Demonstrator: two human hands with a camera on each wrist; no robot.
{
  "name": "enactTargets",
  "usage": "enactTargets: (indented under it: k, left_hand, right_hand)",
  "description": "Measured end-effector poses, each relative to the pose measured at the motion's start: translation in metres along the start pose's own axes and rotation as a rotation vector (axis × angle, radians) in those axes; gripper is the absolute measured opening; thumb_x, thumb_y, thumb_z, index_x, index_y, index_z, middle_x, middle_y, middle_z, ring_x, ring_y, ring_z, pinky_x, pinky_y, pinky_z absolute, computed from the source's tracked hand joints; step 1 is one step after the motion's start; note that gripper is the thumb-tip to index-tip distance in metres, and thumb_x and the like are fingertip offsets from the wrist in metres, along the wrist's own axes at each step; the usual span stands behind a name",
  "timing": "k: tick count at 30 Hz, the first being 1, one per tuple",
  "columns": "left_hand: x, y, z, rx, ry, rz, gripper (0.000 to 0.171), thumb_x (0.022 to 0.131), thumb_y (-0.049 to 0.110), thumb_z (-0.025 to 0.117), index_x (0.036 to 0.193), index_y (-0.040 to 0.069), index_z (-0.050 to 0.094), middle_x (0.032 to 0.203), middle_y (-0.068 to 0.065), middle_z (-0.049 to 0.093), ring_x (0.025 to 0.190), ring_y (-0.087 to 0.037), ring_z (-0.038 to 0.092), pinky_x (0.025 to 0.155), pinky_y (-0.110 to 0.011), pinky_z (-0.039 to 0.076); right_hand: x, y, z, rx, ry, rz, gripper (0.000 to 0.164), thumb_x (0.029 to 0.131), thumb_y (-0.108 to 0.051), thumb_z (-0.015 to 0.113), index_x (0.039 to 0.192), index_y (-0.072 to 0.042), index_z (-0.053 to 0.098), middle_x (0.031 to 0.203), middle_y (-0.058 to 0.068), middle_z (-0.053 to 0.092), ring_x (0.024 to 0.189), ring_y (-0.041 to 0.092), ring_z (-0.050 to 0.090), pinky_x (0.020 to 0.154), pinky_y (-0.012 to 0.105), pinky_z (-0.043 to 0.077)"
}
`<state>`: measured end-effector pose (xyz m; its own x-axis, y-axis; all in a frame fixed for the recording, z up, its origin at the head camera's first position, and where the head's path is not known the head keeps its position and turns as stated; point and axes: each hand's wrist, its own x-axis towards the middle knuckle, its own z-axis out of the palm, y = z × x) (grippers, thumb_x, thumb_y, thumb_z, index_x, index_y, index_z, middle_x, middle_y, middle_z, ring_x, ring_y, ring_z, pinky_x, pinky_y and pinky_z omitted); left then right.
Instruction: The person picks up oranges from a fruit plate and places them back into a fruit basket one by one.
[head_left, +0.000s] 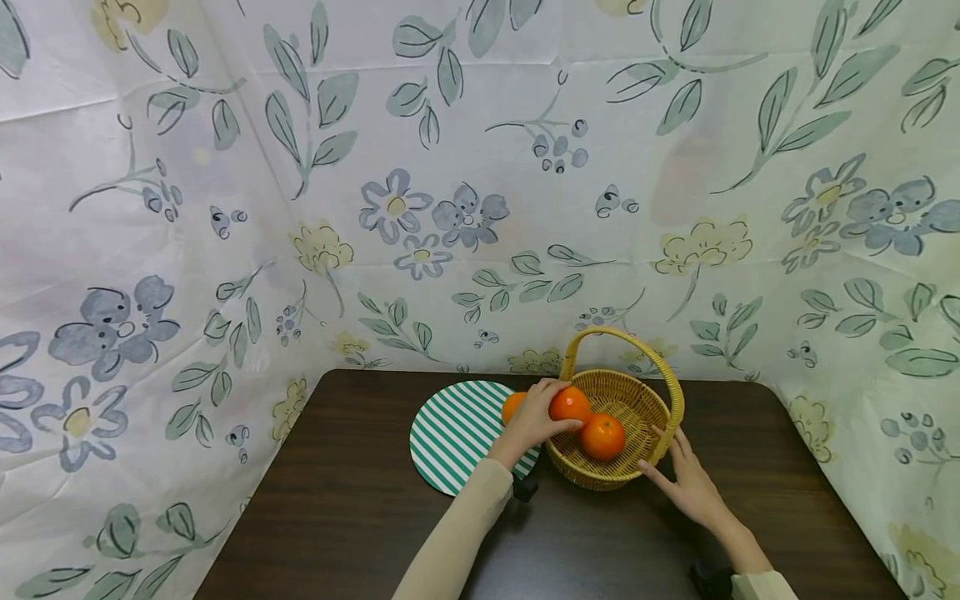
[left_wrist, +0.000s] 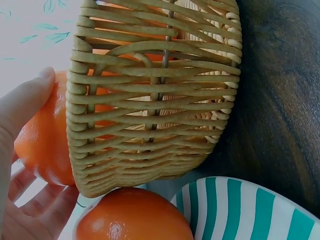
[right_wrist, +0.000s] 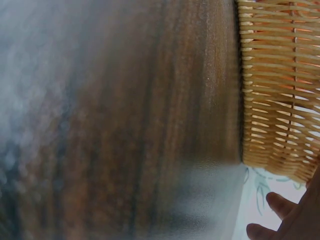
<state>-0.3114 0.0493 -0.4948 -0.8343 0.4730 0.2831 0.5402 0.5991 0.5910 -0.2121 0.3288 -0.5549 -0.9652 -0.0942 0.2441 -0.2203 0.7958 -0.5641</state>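
Floral cloth (head_left: 420, 325) is hanging behind a dark table (head_left: 337, 517). At lower centre, a striped mat (head_left: 453, 433) is holding one orange (head_left: 512, 406). Rightward, my left hand (head_left: 534, 417) is pinching a second orange (head_left: 570, 403) at the rim of the basket (head_left: 636, 415); loosening fingers could be dropping it outside. Lower right, my spread right hand (head_left: 688, 483) is touching the basket.

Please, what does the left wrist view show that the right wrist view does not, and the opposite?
Only the left wrist view shows the left hand gripping an orange at the rim of the woven basket, a second orange outside, and the striped disc.
Only the right wrist view shows the right hand.
Both share the basket, orange colour through its weave, the dark table and floral cloth.
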Motion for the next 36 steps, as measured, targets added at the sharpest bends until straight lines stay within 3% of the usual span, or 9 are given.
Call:
enactTargets:
  k: [7, 17, 31, 36]
  left_hand:
    - [0.003, 0.003, 0.002, 0.013, 0.020, -0.004, 0.071, 0.078, 0.048, 0.070, 0.136, 0.017, 0.046, 0.132, -0.001, 0.046, 0.114, -0.019, 0.047, 0.091, -0.037, 0.047]
    - [0.006, 0.004, 0.006, 0.017, 0.010, -0.048, 0.071, 0.078, 0.051, 0.068, 0.138, 0.021, 0.044, 0.131, 0.002, 0.046, 0.114, -0.017, 0.047, 0.091, -0.036, 0.047]
    - [0.009, 0.005, 0.012, 0.056, 0.009, -0.044, 0.069, 0.077, 0.051, 0.069, 0.135, 0.019, 0.047, 0.128, 0.002, 0.049, 0.111, -0.016, 0.050, 0.090, -0.034, 0.048]
    - [0.010, 0.003, 0.017, 0.126, 0.015, -0.019, 0.068, 0.077, 0.051, 0.069, 0.133, 0.017, 0.049, 0.127, 0.000, 0.052, 0.111, -0.017, 0.050, 0.092, -0.034, 0.046]
  right_hand:
    - [0.000, 0.001, 0.000, 0.000, 0.006, 0.002, 0.069, 0.091, -0.040, 0.057, 0.146, -0.013, 0.025, 0.155, 0.009, -0.002, 0.126, 0.054, 0.027, 0.078, 0.072, 0.034]
    - [0.000, 0.000, 0.000, 0.007, 0.002, -0.001, 0.068, 0.091, -0.039, 0.057, 0.146, -0.012, 0.026, 0.155, 0.011, -0.001, 0.126, 0.053, 0.027, 0.079, 0.072, 0.034]
    - [0.000, -0.001, -0.001, 0.005, -0.007, 0.010, 0.069, 0.091, -0.040, 0.056, 0.146, -0.014, 0.025, 0.155, 0.010, -0.001, 0.126, 0.054, 0.027, 0.079, 0.072, 0.034]
    - [0.000, -0.001, 0.000, 0.003, -0.009, 0.015, 0.070, 0.091, -0.041, 0.056, 0.147, -0.015, 0.024, 0.155, 0.010, -0.002, 0.126, 0.055, 0.026, 0.079, 0.073, 0.033]
